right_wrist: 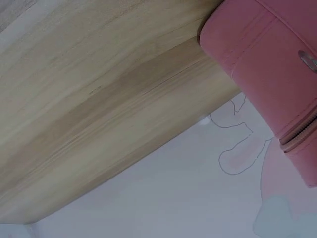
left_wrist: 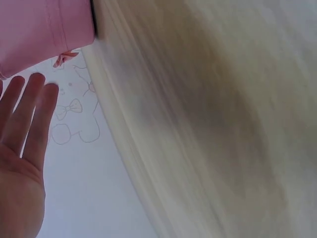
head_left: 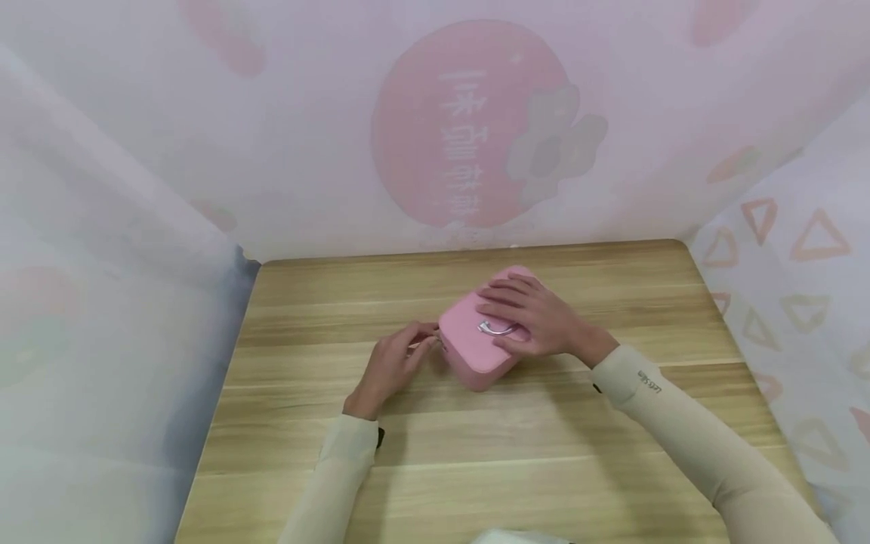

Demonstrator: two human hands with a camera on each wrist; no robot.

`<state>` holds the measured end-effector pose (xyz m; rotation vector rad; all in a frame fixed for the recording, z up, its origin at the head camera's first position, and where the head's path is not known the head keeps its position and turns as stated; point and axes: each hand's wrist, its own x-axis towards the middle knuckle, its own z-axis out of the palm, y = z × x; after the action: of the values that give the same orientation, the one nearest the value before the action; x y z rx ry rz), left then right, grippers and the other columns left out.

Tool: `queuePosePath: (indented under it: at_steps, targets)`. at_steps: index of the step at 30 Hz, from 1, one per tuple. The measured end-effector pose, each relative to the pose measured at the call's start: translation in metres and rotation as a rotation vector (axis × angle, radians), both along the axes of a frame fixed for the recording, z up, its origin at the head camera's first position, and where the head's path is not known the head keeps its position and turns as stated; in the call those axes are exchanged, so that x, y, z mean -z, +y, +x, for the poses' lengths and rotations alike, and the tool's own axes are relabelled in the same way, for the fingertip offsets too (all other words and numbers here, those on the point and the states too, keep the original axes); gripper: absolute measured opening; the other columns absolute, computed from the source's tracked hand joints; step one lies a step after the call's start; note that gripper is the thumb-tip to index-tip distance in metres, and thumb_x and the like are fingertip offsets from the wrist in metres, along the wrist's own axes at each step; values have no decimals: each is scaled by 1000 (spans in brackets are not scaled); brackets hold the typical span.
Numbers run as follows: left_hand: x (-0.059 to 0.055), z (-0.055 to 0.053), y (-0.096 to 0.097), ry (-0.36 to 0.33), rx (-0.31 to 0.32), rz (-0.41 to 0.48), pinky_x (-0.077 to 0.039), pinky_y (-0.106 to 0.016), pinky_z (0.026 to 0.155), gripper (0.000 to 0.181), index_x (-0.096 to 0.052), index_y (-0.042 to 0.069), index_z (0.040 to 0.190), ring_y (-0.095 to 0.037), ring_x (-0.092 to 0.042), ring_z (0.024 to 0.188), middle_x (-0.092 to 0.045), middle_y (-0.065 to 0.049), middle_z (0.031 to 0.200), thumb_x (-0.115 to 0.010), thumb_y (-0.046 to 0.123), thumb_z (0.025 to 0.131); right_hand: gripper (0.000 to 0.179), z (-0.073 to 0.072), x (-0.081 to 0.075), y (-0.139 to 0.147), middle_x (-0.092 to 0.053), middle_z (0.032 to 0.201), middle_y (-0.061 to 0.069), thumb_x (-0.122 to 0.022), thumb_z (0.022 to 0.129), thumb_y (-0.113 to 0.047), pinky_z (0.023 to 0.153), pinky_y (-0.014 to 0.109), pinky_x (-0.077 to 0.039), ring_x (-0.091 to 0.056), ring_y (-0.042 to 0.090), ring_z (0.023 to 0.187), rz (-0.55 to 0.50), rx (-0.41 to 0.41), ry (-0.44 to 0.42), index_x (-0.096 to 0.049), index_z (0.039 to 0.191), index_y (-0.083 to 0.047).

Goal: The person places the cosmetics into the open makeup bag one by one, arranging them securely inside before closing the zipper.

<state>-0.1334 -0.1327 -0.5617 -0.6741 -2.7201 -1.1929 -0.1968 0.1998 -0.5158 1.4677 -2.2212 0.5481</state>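
Note:
A pink zippered case (head_left: 469,336) with a silver handle (head_left: 498,329) on its lid stands on the wooden table, turned at an angle. At its left corner my left hand (head_left: 394,366) pinches the small zipper pull between thumb and index finger. The left wrist view has the other fingers (left_wrist: 42,106) of that hand stretched out beside the case (left_wrist: 44,32). My right hand (head_left: 537,317) lies across the lid with fingers spread, partly covering the handle. In the right wrist view, the case (right_wrist: 267,64) shows part of its zipper (right_wrist: 299,133); the right hand is out of that frame.
The wooden table (head_left: 462,461) reaches back to a pale printed curtain (head_left: 306,151), with more curtain at both sides. A white object (head_left: 519,537) pokes in at the bottom edge of the head view.

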Motion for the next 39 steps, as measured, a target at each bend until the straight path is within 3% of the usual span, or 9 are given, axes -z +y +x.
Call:
queuePosePath:
  at_steps: [5, 8, 13, 17, 21, 31, 39]
  targets:
    - [2, 0, 3, -65, 8, 108, -66, -30, 88, 17, -72, 16, 124, -24, -78, 120, -76, -5, 138, -66, 27, 111, 67, -2, 2, 1, -70, 147, 12, -53, 107, -67, 118, 59, -45, -61, 39, 139, -27, -14, -10, -74, 139, -12]
    - [4, 2, 6, -84, 12, 156, -66, -29, 88, 15, -71, 16, 122, -26, -78, 120, -76, -7, 139, -67, 25, 110, 70, 3, 0, 1, -71, 145, 11, -52, 106, -70, 118, 58, -47, -62, 36, 138, -38, 19, -26, -75, 136, -11]
    - [3, 9, 11, -102, 6, 196, -66, -27, 86, 12, -72, 15, 120, -28, -78, 119, -76, -8, 138, -70, 19, 109, 60, 27, -9, -11, -71, 145, 9, -61, 105, -61, 120, 56, -45, -62, 32, 138, -73, 183, -130, -74, 138, -12]
    - [4, 16, 15, -72, 9, 194, -66, -26, 81, 13, -72, 15, 120, -28, -79, 116, -77, -7, 136, -72, 18, 107, 51, 52, -21, -29, -68, 148, 12, -70, 100, -44, 123, 61, -40, -59, 34, 141, -153, 353, -239, -72, 139, -12]
    - [5, 24, 21, -46, 0, 188, -65, -23, 79, 13, -72, 15, 119, -25, -78, 115, -77, -5, 135, -73, 18, 107, 45, 67, -30, -43, -65, 151, 13, -71, 99, -37, 123, 64, -37, -55, 34, 145, -210, 470, -315, -72, 137, -13]
    - [8, 40, 35, 3, -11, 156, -64, -21, 78, 14, -72, 14, 120, -21, -77, 115, -76, -4, 135, -73, 17, 107, 51, 83, -23, -54, -58, 158, 14, -70, 98, -46, 125, 73, -26, -48, 40, 149, -159, 705, -378, -69, 140, -15]
    - [9, 54, 46, -12, -26, 172, -65, -23, 80, 12, -70, 18, 119, -18, -75, 115, -74, 1, 136, -73, 19, 107, 54, 84, -22, -59, -50, 166, 12, -66, 100, -51, 127, 73, -19, -36, 44, 156, -96, 804, -436, -67, 143, -19]
